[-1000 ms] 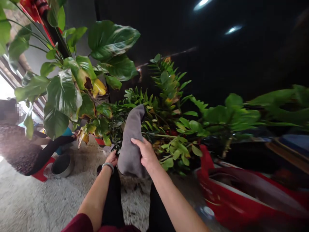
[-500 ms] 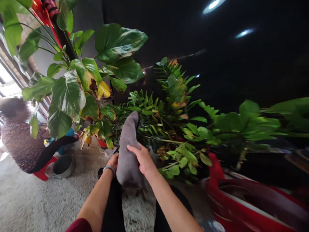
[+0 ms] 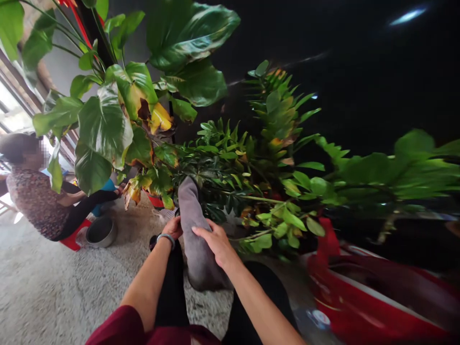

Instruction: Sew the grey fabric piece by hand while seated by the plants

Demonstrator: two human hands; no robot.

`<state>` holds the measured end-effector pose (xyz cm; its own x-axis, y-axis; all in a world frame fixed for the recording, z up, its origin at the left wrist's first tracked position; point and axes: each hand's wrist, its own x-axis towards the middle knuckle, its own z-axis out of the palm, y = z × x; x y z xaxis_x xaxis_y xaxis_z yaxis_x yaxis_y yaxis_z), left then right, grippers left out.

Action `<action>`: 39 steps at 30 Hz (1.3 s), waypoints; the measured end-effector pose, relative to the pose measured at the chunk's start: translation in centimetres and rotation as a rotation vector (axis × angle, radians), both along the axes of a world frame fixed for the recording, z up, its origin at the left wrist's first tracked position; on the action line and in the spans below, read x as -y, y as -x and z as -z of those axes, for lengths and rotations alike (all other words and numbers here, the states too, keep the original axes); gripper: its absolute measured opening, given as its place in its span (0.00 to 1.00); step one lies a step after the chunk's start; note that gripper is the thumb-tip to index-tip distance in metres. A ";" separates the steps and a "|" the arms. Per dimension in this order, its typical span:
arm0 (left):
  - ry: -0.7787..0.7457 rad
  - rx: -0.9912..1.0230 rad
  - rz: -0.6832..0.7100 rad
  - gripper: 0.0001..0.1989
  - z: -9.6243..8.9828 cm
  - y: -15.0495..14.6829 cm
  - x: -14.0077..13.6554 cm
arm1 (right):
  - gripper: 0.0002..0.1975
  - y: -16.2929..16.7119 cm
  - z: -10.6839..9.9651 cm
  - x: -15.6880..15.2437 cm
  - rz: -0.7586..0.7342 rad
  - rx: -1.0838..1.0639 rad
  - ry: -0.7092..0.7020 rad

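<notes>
A long, soft grey boot-shaped fabric piece [image 3: 197,249] lies between my hands above my lap, its narrow rounded end pointing away from me and its wider end near my knees. My left hand [image 3: 173,227], with a grey band on the wrist, grips its left side; some of those fingers are hidden behind the fabric. My right hand [image 3: 215,242] holds the right side, thumb pressed across the top and the other fingers mostly out of sight.
Leafy potted plants [image 3: 230,158] stand close ahead against a dark wall. On the right is a red bag [image 3: 377,297], beside a clear plastic bottle [image 3: 318,318]. Another person [image 3: 39,196] sits at left on a red stool [image 3: 74,239], near a grey bucket [image 3: 101,232].
The grey piece has tilted, its far end now lower and more to the left while its near end swings right. Both hands keep hold. The camera view has shifted slightly.
</notes>
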<state>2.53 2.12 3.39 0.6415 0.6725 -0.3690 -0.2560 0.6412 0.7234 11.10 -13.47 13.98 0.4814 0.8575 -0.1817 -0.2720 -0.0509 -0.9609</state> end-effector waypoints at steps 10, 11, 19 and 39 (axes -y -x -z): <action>0.007 -0.038 0.015 0.08 2.9 0.4 -2.1 | 0.23 -3.2 -3.2 4.4 0.196 -0.162 -0.115; 0.008 -0.040 0.028 0.09 3.1 0.4 -2.1 | 0.23 -3.9 -3.7 3.3 0.256 -0.147 -0.149; 0.034 0.022 0.018 0.10 4.7 0.1 -2.9 | 0.19 -0.6 1.2 3.6 -0.070 -0.398 0.133; 0.006 -0.031 0.088 0.11 3.7 0.3 -2.5 | 0.20 -0.6 -1.3 3.4 0.396 -0.324 -0.092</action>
